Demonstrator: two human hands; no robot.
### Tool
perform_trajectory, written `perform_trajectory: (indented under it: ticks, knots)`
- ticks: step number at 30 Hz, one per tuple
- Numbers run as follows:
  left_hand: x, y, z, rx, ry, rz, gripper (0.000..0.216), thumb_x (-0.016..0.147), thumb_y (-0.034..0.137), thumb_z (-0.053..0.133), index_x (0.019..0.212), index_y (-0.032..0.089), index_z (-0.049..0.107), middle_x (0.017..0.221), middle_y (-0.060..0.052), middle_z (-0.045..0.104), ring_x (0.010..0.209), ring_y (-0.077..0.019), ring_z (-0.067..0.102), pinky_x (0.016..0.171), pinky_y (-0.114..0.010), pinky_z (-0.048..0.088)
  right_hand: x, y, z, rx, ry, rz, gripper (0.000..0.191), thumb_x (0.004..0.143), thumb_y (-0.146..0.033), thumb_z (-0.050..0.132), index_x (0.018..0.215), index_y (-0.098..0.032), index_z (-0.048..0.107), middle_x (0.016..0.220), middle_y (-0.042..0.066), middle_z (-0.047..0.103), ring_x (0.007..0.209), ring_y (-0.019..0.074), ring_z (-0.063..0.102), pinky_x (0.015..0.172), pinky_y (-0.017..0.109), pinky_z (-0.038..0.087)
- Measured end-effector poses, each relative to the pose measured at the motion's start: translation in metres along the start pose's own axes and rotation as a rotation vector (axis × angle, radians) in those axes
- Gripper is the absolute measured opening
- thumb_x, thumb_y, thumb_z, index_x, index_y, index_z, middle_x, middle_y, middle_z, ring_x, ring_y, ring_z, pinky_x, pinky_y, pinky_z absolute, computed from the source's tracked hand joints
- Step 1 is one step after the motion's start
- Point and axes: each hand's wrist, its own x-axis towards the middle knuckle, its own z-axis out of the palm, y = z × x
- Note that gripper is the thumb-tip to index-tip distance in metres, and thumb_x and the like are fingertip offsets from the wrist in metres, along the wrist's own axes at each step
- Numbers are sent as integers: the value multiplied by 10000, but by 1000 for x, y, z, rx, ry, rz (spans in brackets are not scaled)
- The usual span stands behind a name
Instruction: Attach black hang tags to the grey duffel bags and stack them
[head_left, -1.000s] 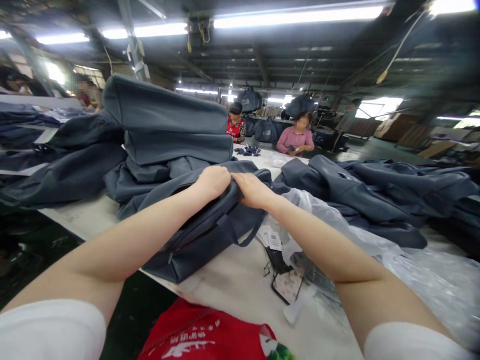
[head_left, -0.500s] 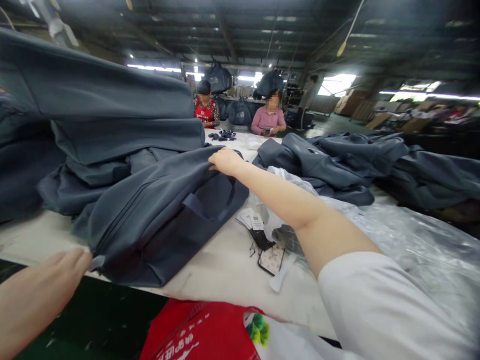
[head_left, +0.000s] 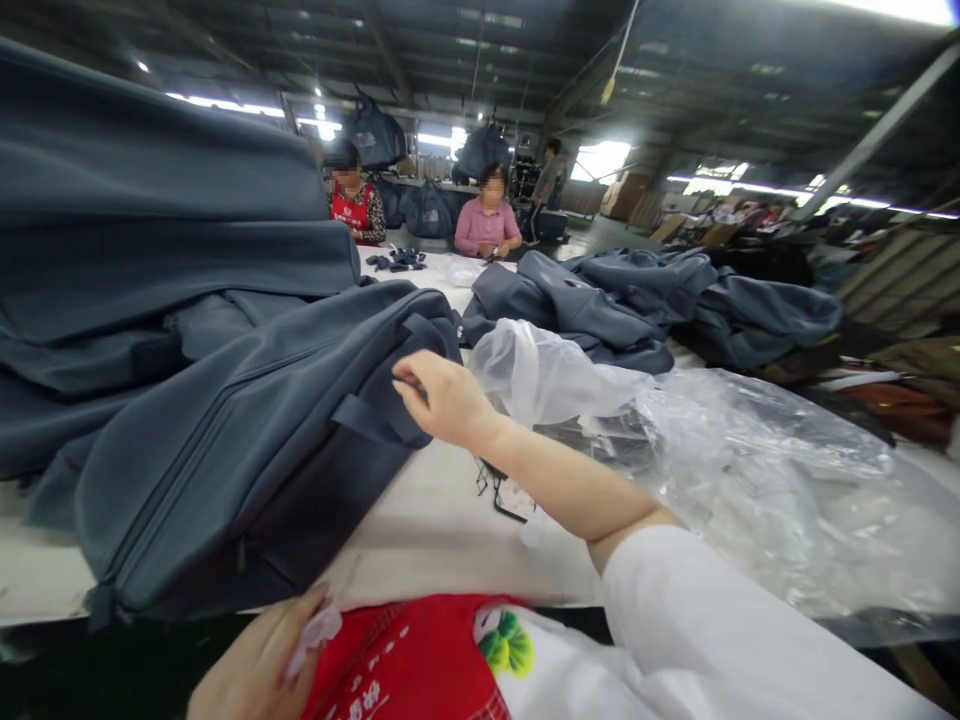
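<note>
A dark blue-grey bag [head_left: 247, 450] with a long zipper lies on its side on the table before me, its near end at the front edge. A strap handle [head_left: 367, 420] loops from its right side. My right hand [head_left: 446, 405] is closed beside that handle, fingers curled in a pinch; something dark shows between them, but I cannot make out what. Low at the front edge, my left hand [head_left: 259, 650] is blurred and closed around a pale, crumpled scrap [head_left: 319, 630], perhaps thin plastic. A phone [head_left: 514, 497] lies partly hidden under my right forearm.
Stacked blue-grey bags [head_left: 165, 260] rise on the left. More limp bags [head_left: 585, 300] lie across the table at right. Clear plastic bags [head_left: 765, 480] spread over the right side. Two people sit at the far end, near a small heap of dark pieces [head_left: 397, 260].
My right hand has left the bag's top edge and come down toward the handle. My left hand has moved right from the bag's near corner and now has the pale scrap. The view has turned right.
</note>
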Motion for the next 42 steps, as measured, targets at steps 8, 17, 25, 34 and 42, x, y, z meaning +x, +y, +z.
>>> perform_trajectory:
  ticks: [8,17,25,34,42]
  knots:
    - [19,35,44,-254,-276,-169,240,837,452,539,809,304,726,837,14,758,738,-211,718,646,-275,584,-111,106,15,-218,-361,672,255,920,-212,473,1107,-156,638,1055,105,708,937,186,671,789,286,513]
    - [13,36,52,-436,-464,-369,483,928,473,353,736,248,735,769,-24,760,744,-225,723,673,-288,580,-148,109,50,-417,-458,776,230,830,-304,590,874,-110,705,981,195,700,953,280,672,780,338,509]
    - [13,21,54,-295,-194,-307,344,883,395,464,1091,244,693,1141,-34,715,1032,-217,682,885,-337,577,-129,104,28,-248,-274,732,220,941,-245,408,1027,-174,598,995,96,703,905,204,671,785,305,500]
    - [118,71,5,-241,-80,-114,557,849,499,573,1322,211,512,1325,-88,596,1198,-239,577,1010,-368,492,-104,31,3,731,-121,537,123,913,-274,483,862,-193,560,862,37,709,831,151,665,799,295,505]
    - [154,82,15,-410,-342,-174,261,903,308,472,966,250,719,923,-20,743,844,-203,675,750,-288,480,-94,4,15,1059,-211,523,163,874,-328,564,805,-182,548,655,-25,598,622,101,541,646,242,434]
